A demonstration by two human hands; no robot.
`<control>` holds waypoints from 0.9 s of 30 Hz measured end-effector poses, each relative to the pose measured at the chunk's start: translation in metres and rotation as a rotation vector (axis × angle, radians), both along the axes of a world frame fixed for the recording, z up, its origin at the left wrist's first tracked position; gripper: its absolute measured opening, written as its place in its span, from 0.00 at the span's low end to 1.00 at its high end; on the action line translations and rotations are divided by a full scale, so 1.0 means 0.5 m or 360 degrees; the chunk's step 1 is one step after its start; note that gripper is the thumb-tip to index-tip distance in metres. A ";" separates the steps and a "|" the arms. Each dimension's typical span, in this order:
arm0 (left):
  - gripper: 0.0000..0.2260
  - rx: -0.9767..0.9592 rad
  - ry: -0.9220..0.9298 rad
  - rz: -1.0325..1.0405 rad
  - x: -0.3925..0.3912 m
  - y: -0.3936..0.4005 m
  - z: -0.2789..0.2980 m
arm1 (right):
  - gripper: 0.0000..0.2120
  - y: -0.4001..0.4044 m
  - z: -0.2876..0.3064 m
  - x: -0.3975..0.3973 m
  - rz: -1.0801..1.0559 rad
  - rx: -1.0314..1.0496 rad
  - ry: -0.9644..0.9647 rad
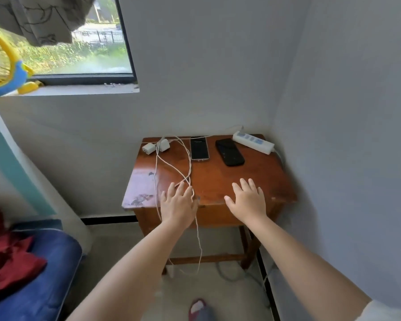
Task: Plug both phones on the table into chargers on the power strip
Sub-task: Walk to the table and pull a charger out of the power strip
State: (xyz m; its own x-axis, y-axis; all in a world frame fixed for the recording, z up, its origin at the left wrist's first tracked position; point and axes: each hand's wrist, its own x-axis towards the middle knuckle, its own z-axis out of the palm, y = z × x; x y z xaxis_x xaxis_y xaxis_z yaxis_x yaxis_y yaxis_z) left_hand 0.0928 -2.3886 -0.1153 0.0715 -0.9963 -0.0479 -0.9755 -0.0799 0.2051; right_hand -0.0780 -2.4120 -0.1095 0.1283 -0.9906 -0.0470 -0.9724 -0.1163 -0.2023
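Two phones lie face up at the back of the small wooden table [220,181]: a silver-edged phone [198,148] and, to its right, a black phone [229,151]. A white power strip [253,142] sits in the back right corner with nothing plugged into it. Two white charger bricks [149,148] [163,145] rest at the back left, and their white cables [185,165] cross the tabletop and hang over the front edge. My left hand [178,203] hovers open over the cables near the front edge. My right hand [249,200] is spread open over the front right of the table.
The table stands in a corner, with walls behind it and to its right. A window sill with a yellow and blue fan [2,72] is at the upper left. A blue cushion with red cloth [21,258] lies at the lower left.
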 end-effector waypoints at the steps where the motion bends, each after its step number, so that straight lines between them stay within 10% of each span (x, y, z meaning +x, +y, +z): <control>1: 0.22 0.0027 0.0013 0.0000 0.008 -0.037 -0.010 | 0.25 -0.038 -0.009 0.002 -0.0010 0.0027 0.0009; 27: 0.23 0.0205 0.0183 0.0808 0.223 -0.399 -0.142 | 0.26 -0.637 -0.115 0.287 0.0861 0.0334 -0.0019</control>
